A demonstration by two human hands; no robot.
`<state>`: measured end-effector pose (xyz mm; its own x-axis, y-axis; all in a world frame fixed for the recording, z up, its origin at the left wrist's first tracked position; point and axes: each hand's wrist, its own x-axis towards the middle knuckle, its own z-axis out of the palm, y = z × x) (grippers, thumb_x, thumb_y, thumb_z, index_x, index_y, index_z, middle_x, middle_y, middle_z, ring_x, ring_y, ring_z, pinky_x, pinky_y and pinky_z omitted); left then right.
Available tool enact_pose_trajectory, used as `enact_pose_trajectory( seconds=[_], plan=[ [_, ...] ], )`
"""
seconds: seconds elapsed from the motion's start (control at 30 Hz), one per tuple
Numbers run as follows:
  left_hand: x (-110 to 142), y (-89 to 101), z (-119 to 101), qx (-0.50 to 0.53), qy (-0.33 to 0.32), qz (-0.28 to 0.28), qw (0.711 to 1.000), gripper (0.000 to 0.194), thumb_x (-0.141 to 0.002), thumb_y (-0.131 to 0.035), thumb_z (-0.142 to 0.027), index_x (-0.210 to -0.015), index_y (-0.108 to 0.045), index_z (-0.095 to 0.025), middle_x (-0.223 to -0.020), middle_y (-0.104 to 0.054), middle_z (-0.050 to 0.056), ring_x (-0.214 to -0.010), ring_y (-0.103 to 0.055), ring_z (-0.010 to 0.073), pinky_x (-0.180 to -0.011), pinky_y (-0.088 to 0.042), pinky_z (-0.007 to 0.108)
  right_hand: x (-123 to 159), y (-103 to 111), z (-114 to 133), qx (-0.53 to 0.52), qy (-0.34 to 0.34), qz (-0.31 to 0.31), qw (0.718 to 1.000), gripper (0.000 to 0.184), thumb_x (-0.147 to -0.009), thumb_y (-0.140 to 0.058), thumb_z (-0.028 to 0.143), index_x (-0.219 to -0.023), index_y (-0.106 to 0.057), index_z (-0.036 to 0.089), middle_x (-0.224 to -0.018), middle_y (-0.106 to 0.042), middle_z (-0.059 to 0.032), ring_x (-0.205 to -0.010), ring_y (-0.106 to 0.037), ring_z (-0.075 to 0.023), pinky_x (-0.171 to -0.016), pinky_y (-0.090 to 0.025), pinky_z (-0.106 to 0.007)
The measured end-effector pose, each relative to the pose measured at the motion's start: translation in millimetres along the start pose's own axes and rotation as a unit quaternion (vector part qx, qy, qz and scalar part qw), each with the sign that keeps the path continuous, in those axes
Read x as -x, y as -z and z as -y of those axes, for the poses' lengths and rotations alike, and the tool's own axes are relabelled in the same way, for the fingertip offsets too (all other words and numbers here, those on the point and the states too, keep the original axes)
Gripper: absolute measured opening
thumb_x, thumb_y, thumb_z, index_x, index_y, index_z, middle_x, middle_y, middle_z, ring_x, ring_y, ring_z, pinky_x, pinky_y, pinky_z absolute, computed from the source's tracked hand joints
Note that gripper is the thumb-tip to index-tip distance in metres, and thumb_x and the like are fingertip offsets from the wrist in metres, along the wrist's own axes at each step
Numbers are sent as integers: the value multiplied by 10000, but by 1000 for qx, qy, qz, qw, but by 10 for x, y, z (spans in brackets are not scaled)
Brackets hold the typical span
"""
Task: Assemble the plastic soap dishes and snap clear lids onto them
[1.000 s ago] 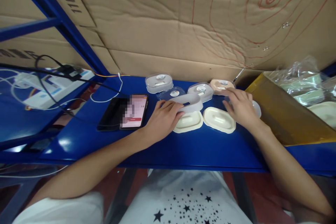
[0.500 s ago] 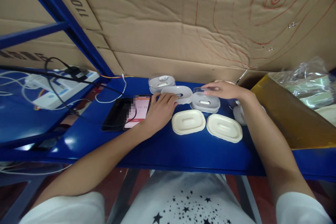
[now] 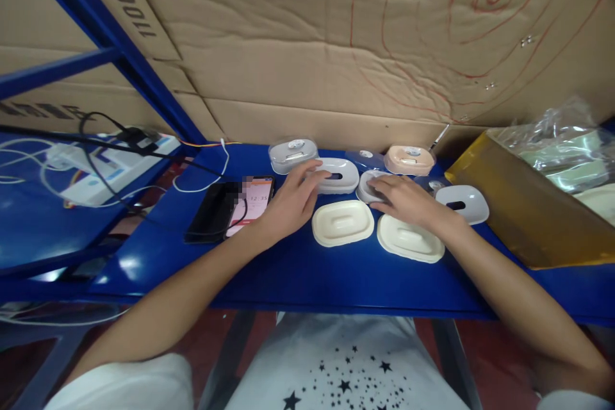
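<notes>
My left hand [image 3: 288, 202] rests its fingertips on a white oval insert [image 3: 339, 175] at the back of the blue shelf [image 3: 298, 269]. A clear-lidded white case [image 3: 371, 186] lies under the curled fingers of my right hand [image 3: 408, 202], which covers most of it. In front of both hands lie two cream oval trays, one on the left [image 3: 342, 223] and one on the right [image 3: 409, 240]. Behind them stand a grey lidded case [image 3: 293, 154] and a peach-coloured case [image 3: 409, 159]. Another white insert [image 3: 462, 203] lies to the right.
A phone [image 3: 233, 208] with a lit screen lies left of my left hand. Cables and a white power strip [image 3: 96, 160] fill the left shelf. A yellow box [image 3: 523, 218] with plastic-bagged parts [image 3: 557, 150] stands at the right. Cardboard [image 3: 336, 45] forms the back wall.
My right hand came down from the lid at the back and now covers the white case nearer me. The left hand stayed on the white insert. The peach case is uncovered.
</notes>
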<state>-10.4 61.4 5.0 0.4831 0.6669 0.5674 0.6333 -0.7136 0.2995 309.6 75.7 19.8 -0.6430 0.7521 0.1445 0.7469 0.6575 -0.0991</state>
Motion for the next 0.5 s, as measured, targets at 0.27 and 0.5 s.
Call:
enact_pose_trajectory(
  seconds=[0.27, 0.5],
  plan=[
    [-362, 158, 438, -137, 149, 76, 976, 512, -1043, -505, -283, -1549, -503, -207, -1585, -544, 179, -1482, -508, 359, -1225, -438, 555, 4, -5, -261, -90, 13, -46, 995, 470, -1137, -433, 396, -1537, -634, 253, -1528, -701, -111, -1394, -673, -336, -1174, -532, -556],
    [-745, 135, 829, -195, 223, 197, 935, 676, -964, -718, -457, -1578, -533, -239, -1549, -565, 231, -1456, -510, 503, -1157, -420, 721, 52, 178, -253, -179, 3, 23, 984, 439, -1080, -547, 444, -1451, -713, 278, -1493, -730, -86, -1340, -706, -329, -1145, -547, -515]
  ],
)
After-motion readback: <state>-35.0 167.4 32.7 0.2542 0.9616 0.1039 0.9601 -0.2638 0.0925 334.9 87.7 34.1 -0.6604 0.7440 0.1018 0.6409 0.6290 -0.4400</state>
